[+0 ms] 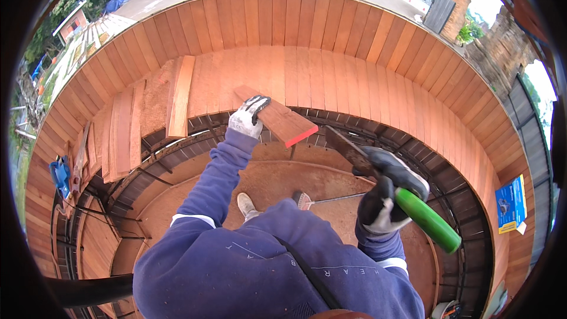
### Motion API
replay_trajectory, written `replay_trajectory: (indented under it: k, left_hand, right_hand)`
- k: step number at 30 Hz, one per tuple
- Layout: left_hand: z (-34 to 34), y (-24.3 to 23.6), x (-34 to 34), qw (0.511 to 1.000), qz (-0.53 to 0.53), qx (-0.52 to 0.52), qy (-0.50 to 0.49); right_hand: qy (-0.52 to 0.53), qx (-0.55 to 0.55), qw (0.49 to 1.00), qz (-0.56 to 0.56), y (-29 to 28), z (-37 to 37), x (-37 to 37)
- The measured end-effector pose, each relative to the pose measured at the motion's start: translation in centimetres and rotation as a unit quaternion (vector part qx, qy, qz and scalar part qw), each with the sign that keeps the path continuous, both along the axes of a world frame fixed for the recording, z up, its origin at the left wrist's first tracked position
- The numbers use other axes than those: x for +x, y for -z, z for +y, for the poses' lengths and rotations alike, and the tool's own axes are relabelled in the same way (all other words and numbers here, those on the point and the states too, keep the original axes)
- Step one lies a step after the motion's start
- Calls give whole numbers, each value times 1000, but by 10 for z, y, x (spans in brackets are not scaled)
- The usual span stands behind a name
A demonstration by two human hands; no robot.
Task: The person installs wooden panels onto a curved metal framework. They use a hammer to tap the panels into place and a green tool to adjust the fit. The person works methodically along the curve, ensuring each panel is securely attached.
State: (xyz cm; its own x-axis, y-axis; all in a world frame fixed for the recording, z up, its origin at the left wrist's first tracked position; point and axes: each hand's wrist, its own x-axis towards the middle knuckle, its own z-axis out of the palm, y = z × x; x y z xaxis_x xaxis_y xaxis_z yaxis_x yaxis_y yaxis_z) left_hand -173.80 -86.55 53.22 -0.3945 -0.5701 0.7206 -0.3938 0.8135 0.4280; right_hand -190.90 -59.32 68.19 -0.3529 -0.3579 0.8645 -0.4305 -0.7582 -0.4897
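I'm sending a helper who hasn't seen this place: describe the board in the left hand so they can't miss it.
Start at the big curved wooden bench and follow its inner edge to the person's gloved left hand. Held there, slanting across that edge, is a short reddish-brown board. Its bright red end sets it apart from the loose planks farther left.

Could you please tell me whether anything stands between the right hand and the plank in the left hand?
Only the dark blade jutting from the right hand toward the plank; nothing else visible stands between them.
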Motion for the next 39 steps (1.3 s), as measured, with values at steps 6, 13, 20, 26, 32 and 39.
replay_trajectory:
  k: [6,13,20,26,32,39]
  left_hand:
    - [0,-5,-3,1000,2,11,11]
    - [12,0,5,999,-8,-43,12]
    - [9,1,10,999,27,-12,12]
    - [5,6,14,999,28,-21,23]
    - [-3,14,11,1000,10,-6,8]
    - [-3,7,11,1000,6,4,-7]
  right_hand:
    - [-39,3,997,71,-17,17,-8]
    - [-82,100,991,37,20,-18,-12]
    - [-68,82,975,-194,37,-31,0]
    - [-67,145,928,-337,36,-34,0]
    - [-66,1,998,13,32,-12,5]
    - [7,73,994,82,12,3,2]
